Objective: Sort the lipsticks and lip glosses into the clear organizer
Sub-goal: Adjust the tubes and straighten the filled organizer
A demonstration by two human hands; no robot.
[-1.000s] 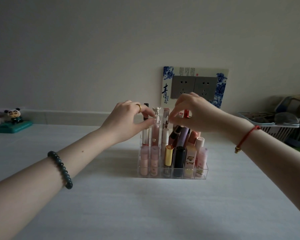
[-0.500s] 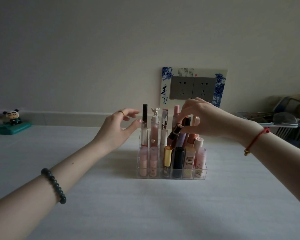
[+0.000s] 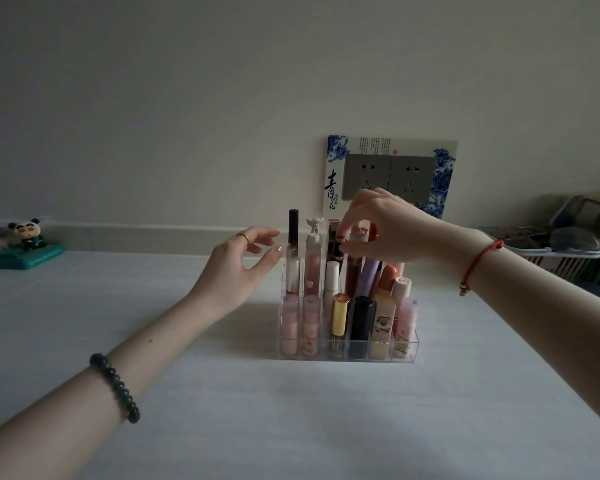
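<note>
Home room, decorated wall socket (image 3: 391, 175), panda figurine (image 3: 28, 233), lipstick organizer (image 3: 347, 327) on white table (image 3: 291, 410)

Between the left hand (image 3: 243, 261) and the right hand (image 3: 388, 230) stand the tall back-row tubes of the clear organizer (image 3: 407, 356). The black-capped gloss (image 3: 293, 228) is just beside the left thumb, so no straight way runs across there. Under the right hand the compartments are packed with leaning tubes, among them the dark tube (image 3: 336, 252) it pinches. Behind the right hand the wall (image 3: 187, 98) and its socket panel (image 3: 392, 173) close things off. Left of the left hand, and nearer than both wrists, bare tabletop (image 3: 291, 417) gives wide passage.
</note>
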